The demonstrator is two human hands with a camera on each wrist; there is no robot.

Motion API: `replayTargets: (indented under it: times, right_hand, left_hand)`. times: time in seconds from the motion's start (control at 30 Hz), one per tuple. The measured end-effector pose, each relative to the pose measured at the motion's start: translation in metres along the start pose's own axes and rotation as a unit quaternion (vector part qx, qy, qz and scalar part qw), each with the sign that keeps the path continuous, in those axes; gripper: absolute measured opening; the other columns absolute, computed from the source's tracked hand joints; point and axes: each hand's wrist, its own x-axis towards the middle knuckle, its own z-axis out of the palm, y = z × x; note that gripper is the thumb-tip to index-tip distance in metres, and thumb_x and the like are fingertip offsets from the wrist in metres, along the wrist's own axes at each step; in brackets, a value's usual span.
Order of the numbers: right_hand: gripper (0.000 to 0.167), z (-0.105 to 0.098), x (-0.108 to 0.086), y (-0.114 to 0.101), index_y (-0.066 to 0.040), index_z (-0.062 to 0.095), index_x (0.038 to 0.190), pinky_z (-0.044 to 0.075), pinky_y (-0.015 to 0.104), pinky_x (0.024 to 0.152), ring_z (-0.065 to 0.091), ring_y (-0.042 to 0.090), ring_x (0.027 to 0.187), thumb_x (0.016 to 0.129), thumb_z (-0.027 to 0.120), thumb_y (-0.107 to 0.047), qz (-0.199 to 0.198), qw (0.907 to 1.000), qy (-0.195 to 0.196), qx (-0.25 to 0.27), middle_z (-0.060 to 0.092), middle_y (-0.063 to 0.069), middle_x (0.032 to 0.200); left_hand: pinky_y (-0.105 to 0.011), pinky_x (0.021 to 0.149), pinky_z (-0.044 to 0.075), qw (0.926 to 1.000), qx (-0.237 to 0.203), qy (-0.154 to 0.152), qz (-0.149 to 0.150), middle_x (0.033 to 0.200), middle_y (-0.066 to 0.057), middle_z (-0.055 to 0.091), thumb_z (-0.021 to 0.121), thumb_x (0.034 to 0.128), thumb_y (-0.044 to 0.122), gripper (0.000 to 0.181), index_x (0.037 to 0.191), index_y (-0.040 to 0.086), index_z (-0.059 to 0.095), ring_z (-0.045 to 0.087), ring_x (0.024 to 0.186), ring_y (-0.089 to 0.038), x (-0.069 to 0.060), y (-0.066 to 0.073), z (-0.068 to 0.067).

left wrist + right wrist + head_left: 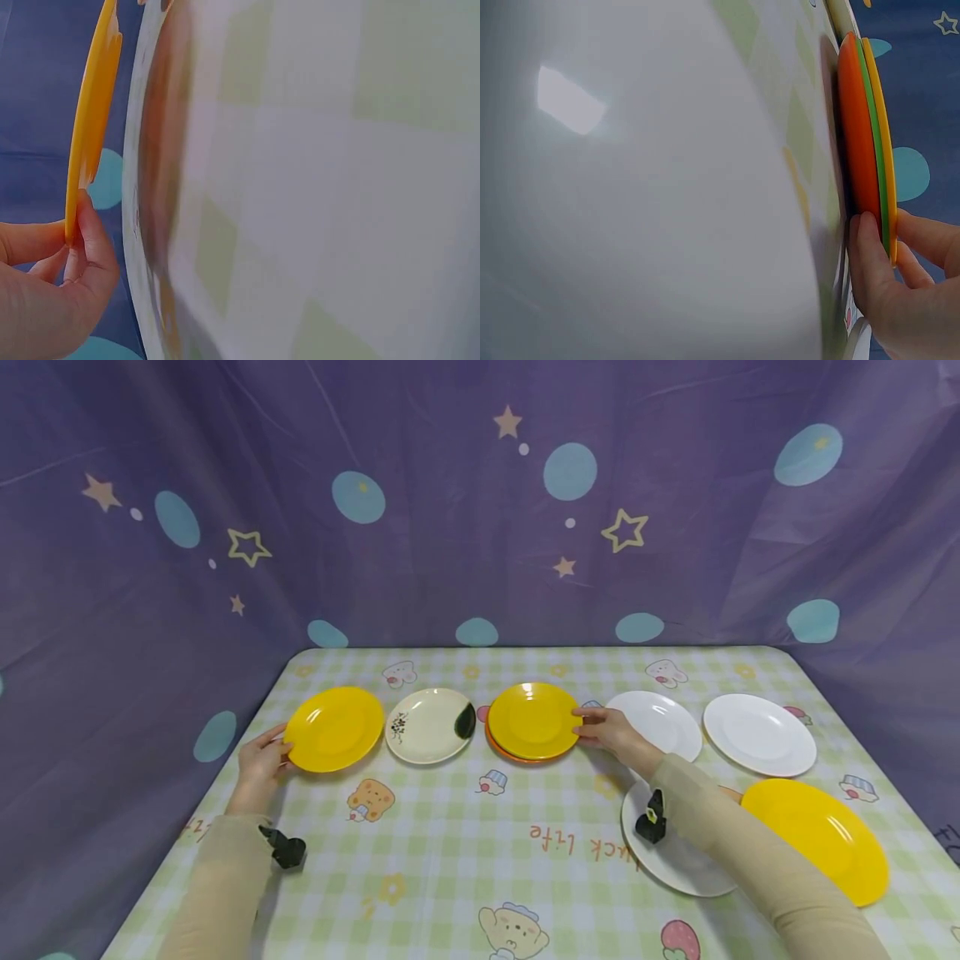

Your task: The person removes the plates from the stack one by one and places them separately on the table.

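Pinching the rim of a yellow plate [334, 729], the left hand [262, 760] showed in the head view with its digits nearly closed. The right hand [615, 735] similarly gripped the edge of a stack of plates [534, 720], a smaller yellow one uppermost. Between both hands, a cream plate [429, 727] with a dark green patch lay on the checked bench [435, 860]. Right of the right hand lay a white plate [663, 722] and, farther out, a second white plate [760, 735]; a larger white plate [675, 856] showed partly beneath the right forearm, with a large yellow plate [821, 839] beyond it.

In the left wrist view, digits touched both faces of the left hand's plate, which stood apart from the bench.

In the right wrist view, the right hand's digits clasped orange, green and yellow layers.
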Motion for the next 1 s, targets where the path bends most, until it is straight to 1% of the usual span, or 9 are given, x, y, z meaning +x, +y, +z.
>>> replayTargets:
  times: [0.07,0.13,0.2,0.3,0.33,0.43,0.63,0.9,1.0]
  right_hand:
    - [0.046,0.0,0.001,0.0,0.007,0.039,0.129,0.045,0.035,0.086,0.054,0.013,0.084,0.085,0.051,0.006,0.0,1.0,0.002,-0.001,0.034,0.024,0.128]
    - [0.046,0.0,0.001,0.0,0.007,0.039,0.128,0.045,0.035,0.086,0.054,0.014,0.084,0.085,0.051,0.006,-0.002,1.0,0.002,0.001,0.035,0.024,0.127]
    - [0.045,-0.001,0.0,0.0,0.007,0.039,0.129,0.045,0.035,0.087,0.054,0.014,0.085,0.085,0.051,0.006,-0.003,1.0,0.0,-0.003,0.035,0.025,0.128]
    - [0.045,-0.001,-0.001,0.0,0.007,0.038,0.129,0.044,0.034,0.088,0.054,0.017,0.089,0.086,0.049,0.005,-0.003,0.9999,-0.006,-0.013,0.034,0.025,0.131]
    - [0.044,-0.001,-0.001,0.0,0.007,0.038,0.129,0.044,0.034,0.088,0.054,0.017,0.09,0.086,0.049,0.005,-0.004,0.9998,-0.007,-0.017,0.033,0.025,0.131]
    - [0.045,-0.001,-0.001,0.0,0.006,0.039,0.129,0.045,0.034,0.088,0.053,0.017,0.091,0.086,0.05,0.004,-0.002,0.9997,-0.005,-0.022,0.034,0.025,0.13]
    - [0.045,0.0,0.0,0.001,0.005,0.041,0.128,0.046,0.035,0.087,0.053,0.015,0.086,0.084,0.053,0.004,0.005,0.9999,0.009,-0.011,0.038,0.023,0.126]
    - [0.045,-0.001,0.0,0.002,0.006,0.039,0.129,0.045,0.035,0.088,0.054,0.014,0.087,0.086,0.051,0.004,-0.003,0.9999,-0.006,-0.011,0.033,0.024,0.13]
    - [0.045,-0.001,0.0,0.002,0.006,0.038,0.129,0.045,0.034,0.088,0.053,0.016,0.089,0.086,0.051,0.004,-0.005,0.9999,-0.008,-0.012,0.033,0.025,0.13]
  left_hand:
    - [-0.02,0.047,0.045,0.9999,0.003,0.007,0.007,0.08,0.004,0.05,0.044,0.0868,-0.001,0.05,0.135,0.008,0.036,0.049,0.054,-0.007,0.001,-0.001,-0.001]
    - [-0.02,0.046,0.044,0.9997,-0.007,0.012,0.021,0.078,0.003,0.051,0.045,0.0854,-0.003,0.048,0.132,0.009,0.042,0.05,0.052,-0.008,0.004,-0.005,-0.003]
    - [-0.02,0.046,0.044,0.9997,-0.007,0.014,0.019,0.079,0.002,0.051,0.045,0.0851,-0.003,0.048,0.132,0.009,0.042,0.05,0.052,-0.008,0.005,-0.005,-0.004]
    - [-0.02,0.048,0.046,0.9998,-0.014,0.005,0.011,0.076,0.005,0.051,0.045,0.0853,-0.003,0.05,0.133,0.009,0.04,0.05,0.053,-0.008,0.005,-0.005,-0.005]
    - [-0.019,0.05,0.046,1.0,-0.001,0.005,0.002,0.077,0.005,0.05,0.044,0.0862,-0.002,0.051,0.136,0.006,0.034,0.05,0.054,-0.007,0.005,-0.004,-0.005]
    - [-0.019,0.051,0.046,1.0,0.003,0.005,-0.002,0.078,0.006,0.049,0.043,0.0867,-0.002,0.051,0.136,0.006,0.033,0.05,0.054,-0.006,0.006,-0.004,-0.004]
    - [-0.019,0.051,0.047,0.9998,0.017,0.007,-0.011,0.09,-0.002,0.048,0.041,0.087,-0.002,0.051,0.136,0.007,0.034,0.05,0.055,-0.007,0.011,-0.007,0.0]
    - [-0.02,0.052,0.048,0.9988,0.043,0.01,-0.022,0.101,-0.007,0.047,0.04,0.0865,-0.004,0.051,0.136,0.007,0.034,0.049,0.056,-0.007,0.017,-0.008,0.002]
    - [-0.019,0.052,0.049,0.9986,0.047,0.006,-0.023,0.11,-0.011,0.046,0.04,0.0868,-0.004,0.051,0.136,0.007,0.033,0.05,0.057,-0.007,0.019,-0.008,0.002]
